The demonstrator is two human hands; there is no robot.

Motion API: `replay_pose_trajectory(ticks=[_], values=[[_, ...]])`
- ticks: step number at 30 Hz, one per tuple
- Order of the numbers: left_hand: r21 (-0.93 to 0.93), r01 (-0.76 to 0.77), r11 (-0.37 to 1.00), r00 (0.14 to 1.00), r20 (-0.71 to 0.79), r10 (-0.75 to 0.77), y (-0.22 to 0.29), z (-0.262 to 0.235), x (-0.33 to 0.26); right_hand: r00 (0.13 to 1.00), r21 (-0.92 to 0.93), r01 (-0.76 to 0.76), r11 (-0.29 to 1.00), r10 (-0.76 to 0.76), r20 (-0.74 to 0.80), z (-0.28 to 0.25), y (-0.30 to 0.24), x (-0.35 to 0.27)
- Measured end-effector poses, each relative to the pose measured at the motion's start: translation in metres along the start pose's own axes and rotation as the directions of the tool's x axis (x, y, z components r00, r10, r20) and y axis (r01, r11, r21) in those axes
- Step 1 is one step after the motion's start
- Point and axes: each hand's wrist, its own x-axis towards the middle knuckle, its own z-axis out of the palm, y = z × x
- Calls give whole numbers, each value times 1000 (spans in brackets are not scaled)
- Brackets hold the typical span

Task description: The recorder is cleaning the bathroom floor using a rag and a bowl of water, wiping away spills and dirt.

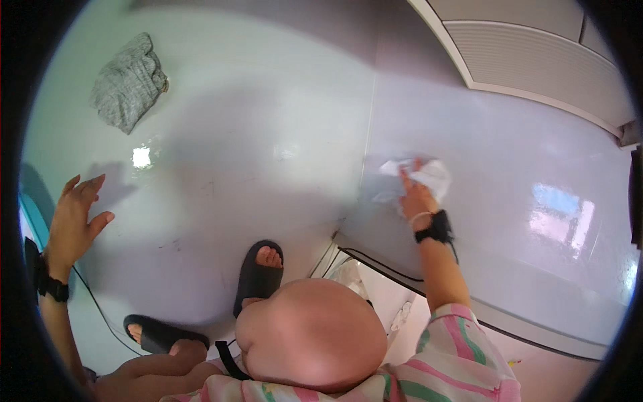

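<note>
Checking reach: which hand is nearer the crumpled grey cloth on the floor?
Left. The left hand hovers open below the crumpled grey cloth; the right hand presses a white tissue far right.

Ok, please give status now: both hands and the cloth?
Right hand pressing white cloth on the glossy surface. Left hand open, empty, raised. Grey rag lies far off on the floor.

The person wears a short-sleeved shirt (455,355) with pink, white and green stripes. On each wrist there is a black band: one on the left wrist (52,287) and one on the right wrist (434,231), beside a thin light bracelet (419,216). A thin black cable runs from each band. The feet are in black open sandals (258,275).
</note>
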Motion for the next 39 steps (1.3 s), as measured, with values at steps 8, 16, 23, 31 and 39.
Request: replay_pose_trajectory(ticks=[8,16,23,31,39], values=[[-72,-2,997,1000,-14,1,28,-10,37,568,-93,-517,851,259,-781,-179,180,-103],[-69,13,998,1000,-1,-13,29,-14,17,817,-343,-416,842,180,-548,-118,85,3],[-126,-25,992,999,-38,20,39,-30,12,940,792,-78,605,309,-143,58,10,25],[-166,10,986,995,-99,-27,17,-22,27,876,-373,-207,904,1,-483,-143,108,-108],[-251,-111,962,991,-100,88,28,21,66,508,-277,-814,511,394,-766,-190,256,-271]])
